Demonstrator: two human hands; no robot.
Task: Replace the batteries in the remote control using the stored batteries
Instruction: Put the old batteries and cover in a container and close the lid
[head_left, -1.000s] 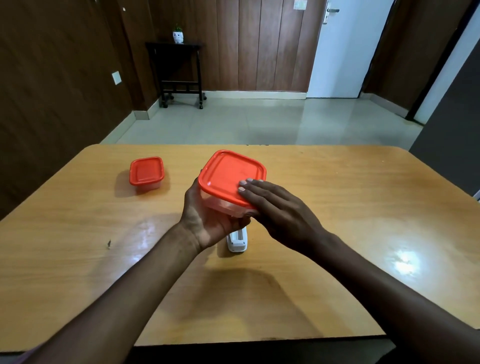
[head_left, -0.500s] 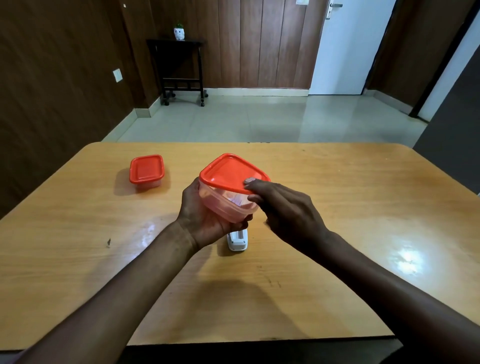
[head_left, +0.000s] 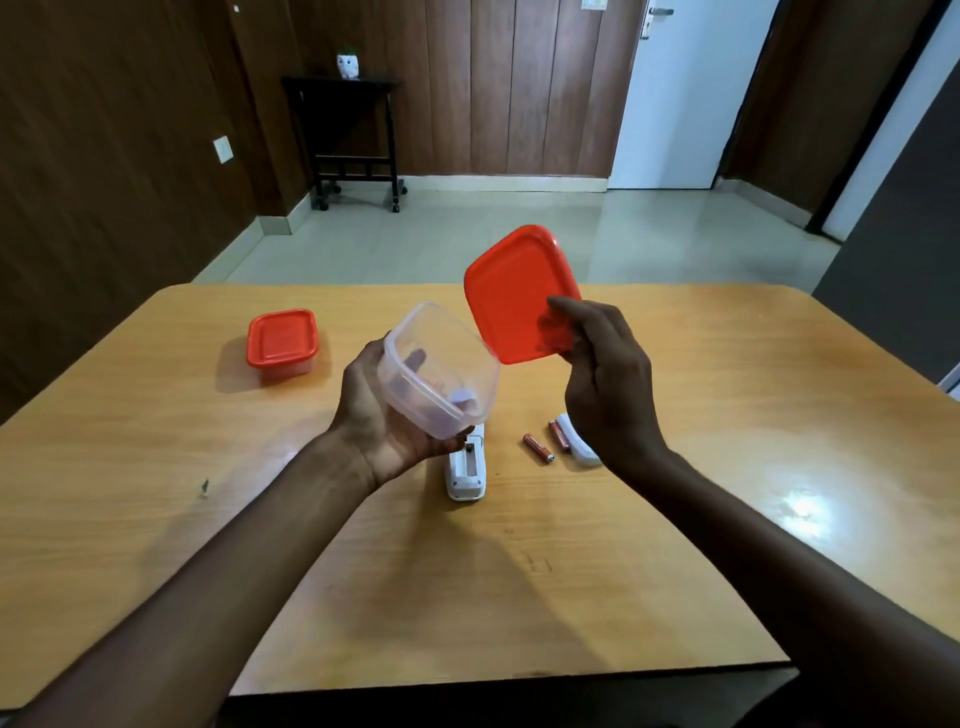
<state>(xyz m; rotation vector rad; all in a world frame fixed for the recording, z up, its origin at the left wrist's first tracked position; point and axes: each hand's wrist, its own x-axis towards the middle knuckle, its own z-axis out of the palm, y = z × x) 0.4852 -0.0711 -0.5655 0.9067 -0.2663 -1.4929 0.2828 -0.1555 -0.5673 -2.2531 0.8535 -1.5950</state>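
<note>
My left hand (head_left: 387, 415) holds a clear plastic container (head_left: 439, 369), tilted with its open mouth toward me; I see nothing inside but my fingers through the wall. My right hand (head_left: 605, 384) grips its orange lid (head_left: 511, 293), lifted off and held up to the right. Below on the wooden table (head_left: 675, 545) lies the white remote control (head_left: 466, 467), back up, its battery bay open. Two red-brown batteries (head_left: 538, 448) (head_left: 557, 434) lie loose to its right, beside the white battery cover (head_left: 579, 444), which my right hand partly hides.
A second, smaller container with an orange lid (head_left: 282, 340) stands closed on the table's far left. A small dark speck (head_left: 205, 487) lies near the left edge. Beyond the table are a tiled floor, a black side table (head_left: 353, 135) and a white door.
My right hand has pulled the orange lid off the container and raised it to the right. The left hand has tilted the open container toward me. The batteries and cover are now uncovered.
</note>
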